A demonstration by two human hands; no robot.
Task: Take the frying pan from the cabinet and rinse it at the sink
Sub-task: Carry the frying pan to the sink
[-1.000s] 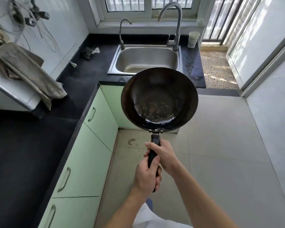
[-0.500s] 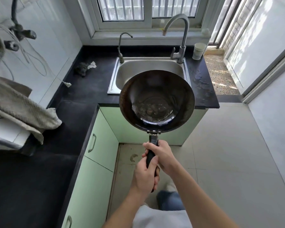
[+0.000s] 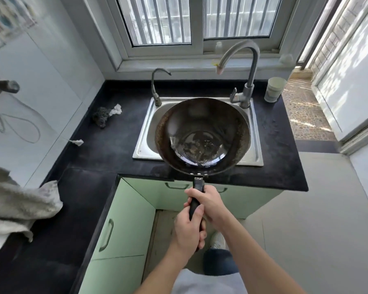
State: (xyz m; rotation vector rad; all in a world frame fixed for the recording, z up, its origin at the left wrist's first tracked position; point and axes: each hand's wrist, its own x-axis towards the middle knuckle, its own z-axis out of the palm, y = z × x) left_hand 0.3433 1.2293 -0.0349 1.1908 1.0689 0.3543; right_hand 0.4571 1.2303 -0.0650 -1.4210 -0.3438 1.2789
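Note:
A dark, worn frying pan (image 3: pixel 202 134) with a black handle hangs level above the steel sink (image 3: pixel 146 132), covering most of the basin. My right hand (image 3: pixel 208 203) grips the handle just behind the pan. My left hand (image 3: pixel 188 230) is wrapped around the handle's lower end. The tall curved tap (image 3: pixel 248 66) stands at the sink's back right, its spout above the pan's far edge. No water runs from it.
A smaller tap (image 3: pixel 156 85) stands at the sink's back left. A dark scrubber with a white scrap (image 3: pixel 105 116) lies on the black counter (image 3: pixel 106 149). A white cup (image 3: pixel 274 89) sits at the right. Grey towel (image 3: pixel 19 206) at left. Green cabinet doors (image 3: pixel 125 217) below.
The pan has moved forward from in front of the counter to above the sink. I have stepped closer to the counter. Both hands keep the same hold on the handle.

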